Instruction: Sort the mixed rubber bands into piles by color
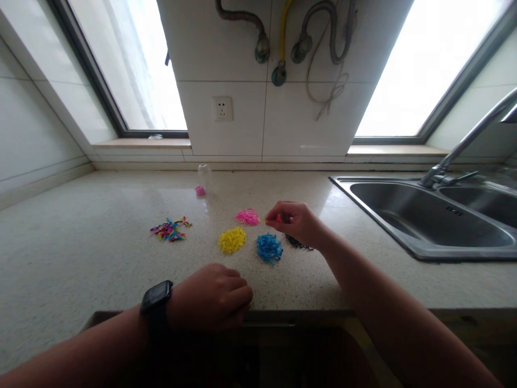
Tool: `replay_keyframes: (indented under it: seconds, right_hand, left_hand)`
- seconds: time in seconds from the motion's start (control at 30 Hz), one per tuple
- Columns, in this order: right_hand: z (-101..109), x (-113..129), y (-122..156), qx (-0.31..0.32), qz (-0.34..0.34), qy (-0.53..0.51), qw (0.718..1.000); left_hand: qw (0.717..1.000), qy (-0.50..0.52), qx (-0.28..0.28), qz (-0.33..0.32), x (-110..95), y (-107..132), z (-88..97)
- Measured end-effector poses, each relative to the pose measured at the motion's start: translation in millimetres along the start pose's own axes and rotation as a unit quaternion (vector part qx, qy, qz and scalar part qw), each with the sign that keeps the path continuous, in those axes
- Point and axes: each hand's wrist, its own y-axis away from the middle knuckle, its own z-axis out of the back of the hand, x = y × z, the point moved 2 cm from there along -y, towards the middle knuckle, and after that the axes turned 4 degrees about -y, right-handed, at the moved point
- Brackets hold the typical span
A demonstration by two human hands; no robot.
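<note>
My right hand (pixel 291 220) hovers over the counter with thumb and forefinger pinched on a tiny yellow strand, which looks like a small rubber band (pixel 264 220). Just left of it lies a pink heap of bands (pixel 247 216). Below are a blue heap (pixel 269 248) and a yellow heap (pixel 232 240). A black heap (pixel 299 242) is partly covered by my right hand; bits of red show between its fingers. My left hand (pixel 214 296), with a watch (pixel 156 295) on its wrist, rests curled at the counter's front edge. Its palm side is hidden.
A mixed-colour pile of bands (pixel 169 229) lies to the left. Farther back stands a clear container (pixel 204 175) with a pink piece (pixel 200 191) beside its base. The steel sink (pixel 388 215) and its faucet (pixel 440 172) are at the right. Behind rises a tiled wall (pixel 226 132).
</note>
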Motion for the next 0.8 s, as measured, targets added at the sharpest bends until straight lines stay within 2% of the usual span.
replay_keyframes:
  seconds: [0.23, 0.43, 0.57, 0.8]
  right_hand:
    - [-36.4, 0.6, -11.5, 0.105, 0.043, 0.170, 0.979]
    - [-56.2, -1.5, -17.9, 0.136, 0.029, 0.281, 0.949]
    - [-62.9, -0.4, -20.4, 0.137, 0.024, 0.310, 0.940]
    - [-64.9, -4.2, -22.7, 0.134, 0.025, 0.303, 0.943]
  left_hand:
    - [1.000, 0.004, -0.002, 0.004, 1.0, -1.1, -1.1]
    - [1.000, 0.004, -0.003, 0.004, 1.1, -0.8, -1.5]
    - [1.000, 0.008, -0.001, 0.009, 1.5, -0.8, -1.7]
    - [1.000, 0.003, 0.006, 0.008, 1.5, -0.4, -2.1]
